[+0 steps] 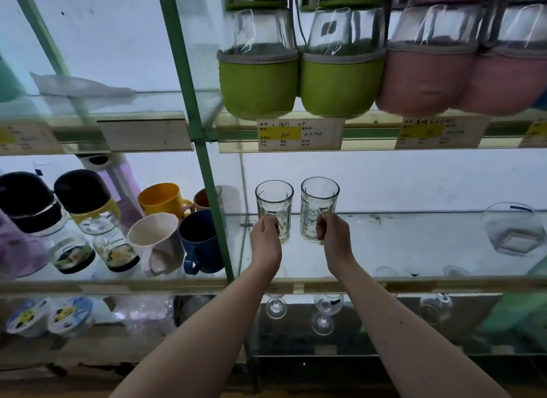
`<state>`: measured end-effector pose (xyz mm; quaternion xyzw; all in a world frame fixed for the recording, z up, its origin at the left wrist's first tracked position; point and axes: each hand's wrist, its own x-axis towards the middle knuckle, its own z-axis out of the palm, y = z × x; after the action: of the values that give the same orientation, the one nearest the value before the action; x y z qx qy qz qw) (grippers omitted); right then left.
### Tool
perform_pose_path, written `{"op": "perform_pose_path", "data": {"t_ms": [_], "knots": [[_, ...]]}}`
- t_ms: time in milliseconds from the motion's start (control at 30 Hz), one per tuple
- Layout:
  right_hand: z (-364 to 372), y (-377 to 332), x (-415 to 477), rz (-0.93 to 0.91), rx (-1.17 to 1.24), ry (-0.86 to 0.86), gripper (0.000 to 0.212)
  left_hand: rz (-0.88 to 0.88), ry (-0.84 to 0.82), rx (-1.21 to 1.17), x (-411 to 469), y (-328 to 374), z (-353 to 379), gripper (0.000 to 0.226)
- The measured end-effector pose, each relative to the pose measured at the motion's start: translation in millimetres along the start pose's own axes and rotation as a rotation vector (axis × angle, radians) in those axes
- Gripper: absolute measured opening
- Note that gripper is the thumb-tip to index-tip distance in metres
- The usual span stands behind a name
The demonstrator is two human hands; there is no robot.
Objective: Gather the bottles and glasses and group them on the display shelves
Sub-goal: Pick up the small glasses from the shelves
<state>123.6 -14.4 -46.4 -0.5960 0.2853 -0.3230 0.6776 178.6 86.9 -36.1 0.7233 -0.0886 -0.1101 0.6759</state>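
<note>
Two clear glass mugs stand side by side on the middle glass shelf [414, 249]. My left hand [265, 240] grips the handle of the left mug [274, 203]. My right hand [333, 234] grips the handle of the right mug [319, 202]. Both mugs are upright, a small gap between them. On the shelf above stand glass bottles in green sleeves [257, 80] and pink sleeves [426, 77]. A clear glass bowl-like vessel [513, 231] sits at the far right of the middle shelf.
A green metal post [204, 160] divides the shelving. Left of it are bottles with black lids [85, 208] and coloured mugs [201, 243]. Stemmed glasses [324, 311] stand on the lower shelf. Price labels [299, 134] line the upper shelf edge.
</note>
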Motion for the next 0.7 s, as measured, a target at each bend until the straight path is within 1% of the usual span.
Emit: {"op": "perform_pose_path", "data": {"t_ms": [133,267,367,500,567,633,700], "knots": [[-2.4,-3.6,-2.9,0.017,0.064,-0.015,0.026,-0.04,-0.034,-0.034,6.9,3.5,0.2,0.024],[-1.8,-2.2,-5.4,0.024,0.132,0.026,0.024,-0.046,-0.089,-0.031,6.7,5.4,0.7,0.025],[-2.6,-1.7,-7.5,0.004,0.137,0.045,0.021,-0.053,-0.096,-0.045,3.9,6.0,-1.0,0.024],[-0.8,-2.8,-8.5,-0.004,0.046,0.059,0.019,-0.089,-0.058,-0.037,2.9,7.0,-5.5,0.025],[0.9,-2.6,-9.4,0.0,-0.013,0.076,0.019,-0.081,-0.07,-0.032,1.7,7.7,-7.5,0.026],[2.7,-2.8,-12.0,0.012,-0.069,0.115,0.016,-0.081,-0.088,-0.014,-0.6,8.4,-10.1,0.026],[3.4,-4.8,-17.6,0.029,-0.129,0.173,0.019,-0.086,-0.091,0.023,-1.9,9.0,-12.4,0.023]]}}
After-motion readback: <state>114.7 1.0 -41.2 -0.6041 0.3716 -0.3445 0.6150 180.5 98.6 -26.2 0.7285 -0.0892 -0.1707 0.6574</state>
